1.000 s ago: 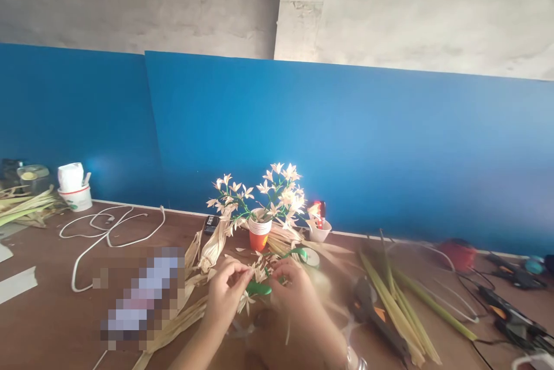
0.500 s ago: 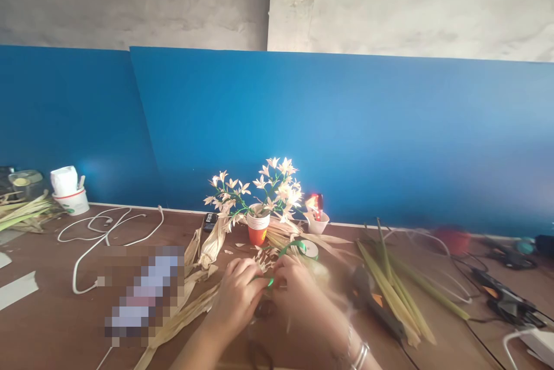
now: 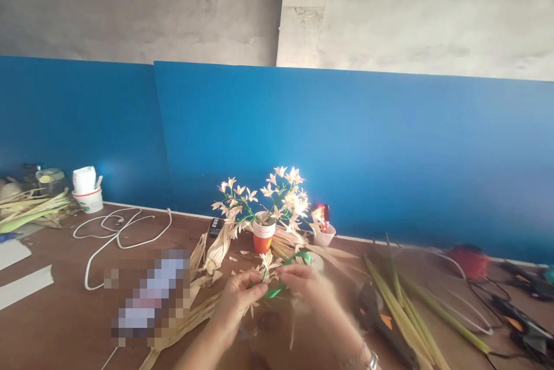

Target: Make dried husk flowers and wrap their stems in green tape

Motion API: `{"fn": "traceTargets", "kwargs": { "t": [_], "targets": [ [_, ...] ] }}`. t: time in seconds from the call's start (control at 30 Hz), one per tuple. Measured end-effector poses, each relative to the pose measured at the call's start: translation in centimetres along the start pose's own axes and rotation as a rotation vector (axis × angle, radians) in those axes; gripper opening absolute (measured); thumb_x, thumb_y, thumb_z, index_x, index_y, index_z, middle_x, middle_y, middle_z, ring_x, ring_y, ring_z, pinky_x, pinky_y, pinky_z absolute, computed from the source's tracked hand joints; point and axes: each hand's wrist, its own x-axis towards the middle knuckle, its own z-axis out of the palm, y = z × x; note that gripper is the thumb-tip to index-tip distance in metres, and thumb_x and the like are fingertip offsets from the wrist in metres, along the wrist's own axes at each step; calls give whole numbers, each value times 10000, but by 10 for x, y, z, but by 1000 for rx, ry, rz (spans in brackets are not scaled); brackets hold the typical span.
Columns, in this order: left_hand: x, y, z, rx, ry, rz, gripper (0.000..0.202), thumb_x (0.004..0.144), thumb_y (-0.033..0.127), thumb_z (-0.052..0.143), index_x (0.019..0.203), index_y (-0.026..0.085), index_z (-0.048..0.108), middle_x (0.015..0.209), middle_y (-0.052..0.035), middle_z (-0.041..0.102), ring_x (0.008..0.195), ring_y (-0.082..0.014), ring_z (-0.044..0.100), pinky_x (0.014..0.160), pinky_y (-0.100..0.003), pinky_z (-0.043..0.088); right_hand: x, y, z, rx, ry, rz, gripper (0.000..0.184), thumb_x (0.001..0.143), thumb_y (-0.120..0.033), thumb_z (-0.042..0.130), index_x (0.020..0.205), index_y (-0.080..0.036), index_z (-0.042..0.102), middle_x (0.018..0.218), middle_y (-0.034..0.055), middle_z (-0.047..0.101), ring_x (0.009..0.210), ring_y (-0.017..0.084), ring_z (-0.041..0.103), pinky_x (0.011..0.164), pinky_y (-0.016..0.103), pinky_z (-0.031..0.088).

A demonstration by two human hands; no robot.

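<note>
Head view, near to far: the left hand (image 3: 240,295) is grasping a pale flower sprig (image 3: 266,260) by its green stem between thumb and fingers, while the fingers of the right hand (image 3: 305,280) are apparently pinching green tape (image 3: 273,292); exact contact is not showing. The sprig is standing roughly upright between the hands, just before the paper cup (image 3: 262,245). Beside the left forearm, dry husks (image 3: 182,326) are crowding the working space; beyond them, a wider stretch of brown counter (image 3: 82,324) is showing. Beside the right forearm, a glue gun (image 3: 385,324) is leaving only a narrow gap, with long leaves (image 3: 400,309) lying past it. Work on the sprig is seemingly midway, the tape apparently running on toward its spool (image 3: 318,263). Farther back, blossoming branches (image 3: 288,200) are standing in the cup, seemingly finished; how many are wanting cannot be told. A blue panel (image 3: 311,127) is bounding the counter's rear edge.
</note>
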Motion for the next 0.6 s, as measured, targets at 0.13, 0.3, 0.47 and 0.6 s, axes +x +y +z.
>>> {"fn": "traceTargets", "kwargs": {
  "t": [0.13, 0.3, 0.47, 0.6],
  "targets": [
    [-7, 11, 5, 6, -97, -51, 246, 608, 371, 786, 700, 150, 732, 803, -55, 698, 846, -241, 589, 799, -328, 408, -3, 8, 20, 184, -196, -5, 299, 493, -376, 855, 679, -176, 733, 706, 34, 672, 672, 176, 590, 673, 293, 424],
    [-9, 14, 5, -10, -172, -57, 242, 594, 369, 789, 716, 167, 736, 807, -41, 701, 866, -261, 596, 828, -353, 404, -5, 8, 27, 253, -136, -26, 279, 497, -384, 855, 515, -173, 674, 542, -18, 570, 533, 100, 472, 560, 243, 353],
    [-13, 17, 7, -174, -285, -108, 292, 690, 372, 718, 869, 144, 750, 821, -76, 726, 927, -279, 610, 904, -393, 367, -9, 4, 25, 289, -142, 2, 268, 503, -353, 848, 546, -161, 665, 571, -4, 599, 583, 118, 502, 597, 248, 372],
    [-11, 12, 4, -120, -252, -156, 224, 635, 328, 759, 744, 133, 744, 731, -52, 705, 787, -223, 598, 773, -319, 391, -11, 6, 26, 243, -112, 80, 274, 494, -332, 833, 546, -154, 631, 522, -20, 570, 535, 111, 491, 551, 242, 353]
  ]
}}
